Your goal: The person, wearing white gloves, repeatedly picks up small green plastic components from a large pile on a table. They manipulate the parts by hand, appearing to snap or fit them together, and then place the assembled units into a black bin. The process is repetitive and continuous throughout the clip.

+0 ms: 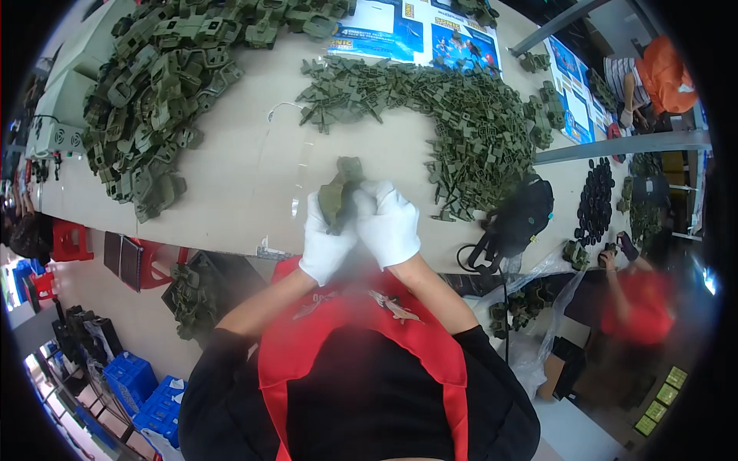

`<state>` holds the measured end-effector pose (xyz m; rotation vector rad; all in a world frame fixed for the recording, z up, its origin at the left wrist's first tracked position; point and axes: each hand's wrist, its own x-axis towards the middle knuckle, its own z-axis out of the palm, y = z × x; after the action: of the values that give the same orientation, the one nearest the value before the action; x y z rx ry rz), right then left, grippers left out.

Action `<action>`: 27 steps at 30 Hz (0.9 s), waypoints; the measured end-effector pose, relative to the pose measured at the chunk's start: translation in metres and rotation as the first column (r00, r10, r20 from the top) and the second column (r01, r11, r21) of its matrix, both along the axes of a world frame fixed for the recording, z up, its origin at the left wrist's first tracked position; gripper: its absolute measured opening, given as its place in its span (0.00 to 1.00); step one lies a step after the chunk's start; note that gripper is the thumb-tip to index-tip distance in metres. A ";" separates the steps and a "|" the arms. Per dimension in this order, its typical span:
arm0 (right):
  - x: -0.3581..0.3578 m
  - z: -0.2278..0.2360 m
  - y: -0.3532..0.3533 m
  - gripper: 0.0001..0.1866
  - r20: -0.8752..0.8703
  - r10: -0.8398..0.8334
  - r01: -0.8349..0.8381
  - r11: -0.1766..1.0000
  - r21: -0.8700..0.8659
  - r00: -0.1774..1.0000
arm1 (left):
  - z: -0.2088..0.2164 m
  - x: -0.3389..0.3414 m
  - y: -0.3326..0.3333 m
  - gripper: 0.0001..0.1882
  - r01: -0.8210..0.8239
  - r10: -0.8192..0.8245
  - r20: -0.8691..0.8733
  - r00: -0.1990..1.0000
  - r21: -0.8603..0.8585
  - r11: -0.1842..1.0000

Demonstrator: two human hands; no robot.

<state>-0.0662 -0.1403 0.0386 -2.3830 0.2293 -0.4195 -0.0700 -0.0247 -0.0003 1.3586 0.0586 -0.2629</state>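
My left hand (327,244), in a white glove, is closed around an olive-green moulded plastic part (332,201) above the table's near edge. The part points up and away from me, and its lower end is partly hidden by the glove. Right beside it is my white-gloved right hand (390,228), its fingers bent and pressed together against the part's right side. Whether those fingers pinch a smaller piece cannot be made out. Beyond my hands to the right spreads a heap of small olive-green plastic pieces (477,127). Larger hollow olive-green parts (165,92) are piled at the left.
A black bag-like object (524,215) with a cable sits at the table's near right. Printed blue sheets (392,34) lie at the back. Metal bars (623,146) cross the right side. A person in red (642,307) works at right. Blue crates (131,378) stand at lower left.
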 end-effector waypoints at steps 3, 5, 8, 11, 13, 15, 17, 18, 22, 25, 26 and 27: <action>-0.001 -0.006 0.008 0.07 0.012 0.012 -0.011 0.998 -0.064 1.000 | 0.004 0.003 -0.006 0.31 -0.027 0.029 0.019 0.999 -0.090 0.996; 0.004 -0.010 0.008 0.05 -0.063 -0.010 0.009 1.000 -0.010 0.998 | 0.002 0.003 -0.003 0.31 -0.026 0.026 0.004 1.000 -0.047 0.999; 0.009 -0.011 0.010 0.05 -0.051 -0.040 0.042 0.998 0.036 0.998 | -0.006 0.006 -0.002 0.31 -0.036 0.037 0.023 0.999 -0.048 0.998; 0.011 -0.020 0.012 0.06 0.031 -0.037 0.036 0.999 0.035 0.999 | -0.012 0.008 -0.003 0.31 -0.036 0.037 0.021 0.999 -0.039 0.999; 0.017 -0.021 0.008 0.07 -0.062 -0.036 0.046 0.987 0.154 0.997 | -0.011 0.012 -0.001 0.31 0.001 -0.001 -0.019 1.000 0.024 1.000; 0.031 -0.018 -0.005 0.07 -0.299 -0.001 0.122 0.913 0.388 0.954 | -0.005 0.017 0.002 0.30 0.074 -0.063 -0.091 0.994 0.129 0.989; 0.023 -0.025 0.002 0.07 -0.151 -0.029 0.055 0.983 0.172 0.988 | -0.015 0.017 0.001 0.29 0.022 -0.022 -0.012 1.000 -0.002 1.000; 0.022 -0.027 0.005 0.07 -0.072 -0.030 0.034 0.998 0.055 0.997 | -0.021 0.017 -0.001 0.29 0.000 0.002 0.027 1.000 -0.071 0.997; 0.038 -0.053 -0.004 0.10 -0.180 0.051 -0.022 0.986 0.163 0.982 | -0.026 0.029 0.002 0.30 -0.074 0.062 -0.197 0.978 -0.050 0.996; 0.093 -0.055 -0.050 0.16 -0.547 0.609 0.131 0.591 0.796 0.575 | -0.038 0.044 0.025 0.28 0.026 -0.106 -0.458 0.883 -0.176 0.984; 0.114 -0.062 -0.064 0.22 -0.561 0.597 0.181 0.576 0.797 0.574 | -0.042 0.045 0.032 0.28 0.025 -0.154 -0.556 0.817 -0.233 0.972; 0.132 -0.076 -0.072 0.21 -0.520 0.393 0.003 0.796 0.606 0.758 | -0.033 0.046 0.034 0.23 0.055 -0.195 -0.588 0.785 -0.247 0.967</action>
<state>0.0657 -0.2119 -0.0374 -1.8161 0.3306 0.5252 -0.0243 0.0092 -0.0337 1.0110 0.4710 -0.7997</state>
